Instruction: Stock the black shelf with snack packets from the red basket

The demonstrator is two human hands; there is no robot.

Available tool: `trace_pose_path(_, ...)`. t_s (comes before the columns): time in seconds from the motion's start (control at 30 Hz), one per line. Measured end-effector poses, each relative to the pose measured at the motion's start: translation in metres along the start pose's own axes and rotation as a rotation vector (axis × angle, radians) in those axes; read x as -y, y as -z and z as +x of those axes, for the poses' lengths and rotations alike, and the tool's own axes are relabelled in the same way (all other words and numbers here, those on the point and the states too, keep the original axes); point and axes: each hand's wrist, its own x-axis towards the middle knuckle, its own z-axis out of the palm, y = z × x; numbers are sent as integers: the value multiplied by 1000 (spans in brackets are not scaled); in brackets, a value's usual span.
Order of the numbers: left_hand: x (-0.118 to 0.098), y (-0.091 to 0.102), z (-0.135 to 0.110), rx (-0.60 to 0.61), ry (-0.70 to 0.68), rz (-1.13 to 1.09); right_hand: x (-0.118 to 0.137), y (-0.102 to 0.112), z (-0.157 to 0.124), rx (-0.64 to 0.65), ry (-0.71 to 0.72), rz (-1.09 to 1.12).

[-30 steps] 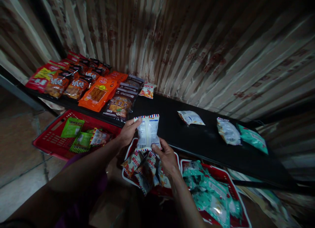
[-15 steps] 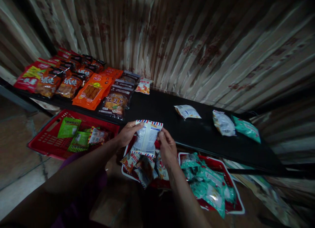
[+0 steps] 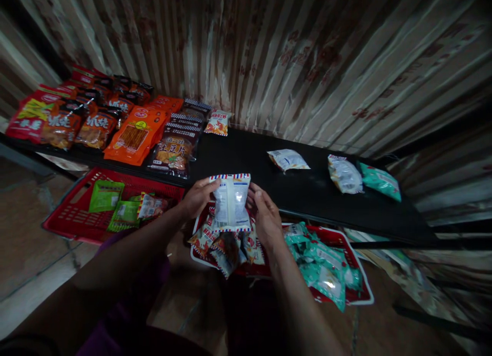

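Both hands hold one white snack packet (image 3: 230,201) with red-and-blue striped ends, upright, its printed back toward me. My left hand (image 3: 197,197) pinches its left edge and my right hand (image 3: 264,217) grips its right edge. The packet hangs above a red basket (image 3: 200,257) that holds several similar packets (image 3: 226,243), just in front of the black shelf (image 3: 307,202).
Rows of red, orange and dark snack bags (image 3: 130,135) fill the shelf's left end. Three loose packets (image 3: 288,159) (image 3: 344,174) (image 3: 380,181) lie on its right part. A red basket of green packets (image 3: 111,207) sits at left, one of teal packets (image 3: 326,269) at right. A corrugated wall stands behind.
The packet was turned upright between both hands, and my right hand shifted from its lower corner to its right edge. The view drifted a little to the right.
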Motion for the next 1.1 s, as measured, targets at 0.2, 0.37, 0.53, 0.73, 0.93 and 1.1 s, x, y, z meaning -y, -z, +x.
trace_pose_path(0.2, -6, 5, 12, -152, -53, -103, -5, 11, -16, 175, -155, -65)
trace_pose_path(0.37, -1, 4, 18, -163, -71, -119, -13, 12, -18, 206, -131, -26)
trace_pose_path(0.53, 1, 2, 16, -51, -39, -105, -11, 9, -16, 152, -125, 27)
trace_pose_path(0.73, 7, 2, 6, 184, 20, -11, -8, 2, -12, 85, -83, 75)
trace_pose_path(0.93, 17, -2, 3, 188, 61, -30, -10, 0, -7, 40, -25, 59)
trace_pose_path(1.1, 18, -3, 4, 177, 35, -28, -13, -2, -4, 45, -24, 68)
